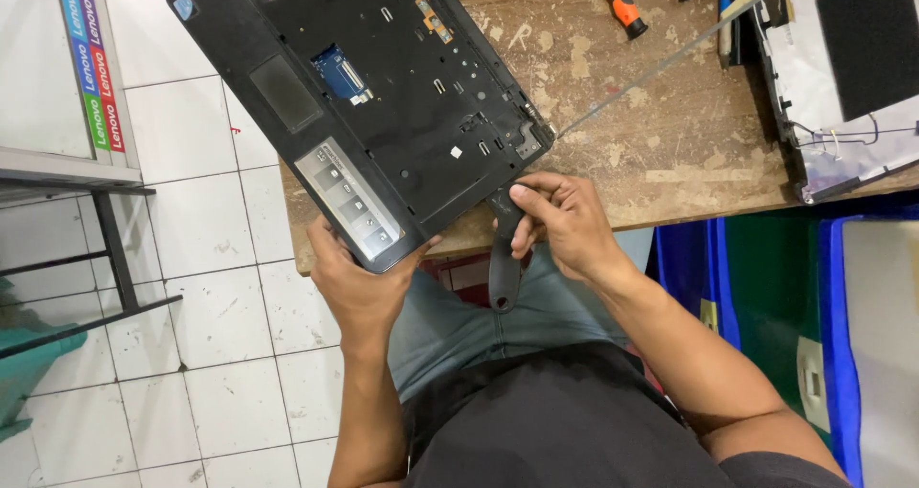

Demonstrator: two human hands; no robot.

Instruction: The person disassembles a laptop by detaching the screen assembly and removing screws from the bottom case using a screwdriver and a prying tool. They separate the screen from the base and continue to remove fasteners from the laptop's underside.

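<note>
Laptop base [383, 95], keyboard removed, tilted over worn wooden bench [661, 153] edge, gripped underneath at near corner by left hand [359, 282]. Dark tool handle [504, 258] clamped in right hand [565, 225], just beside base's right corner. Orange screwdriver [620, 4] well apart.

a: laptop base shell [383, 95] — black plastic, mostly matt, a slight sheen along the front edge. grey label strip [349, 204] near the corner looks smooth, a film or paper sticker.

b: the tool handle [504, 258] in the right hand [565, 225]?

a: dark plastic or rubber, dull finish. the left hand [354, 277] bears on the shell's smooth edge.

b: the bench?

a: wooden tabletop [651, 143], bare, rough, with pale scuffed and flaked patches. thin metal rod [670, 62] across it, grey, faintly shiny. screwdriver handle [620, 7], orange and black plastic.

b: floor?

a: white tiles [220, 287], glazed, with dirty marks.
</note>
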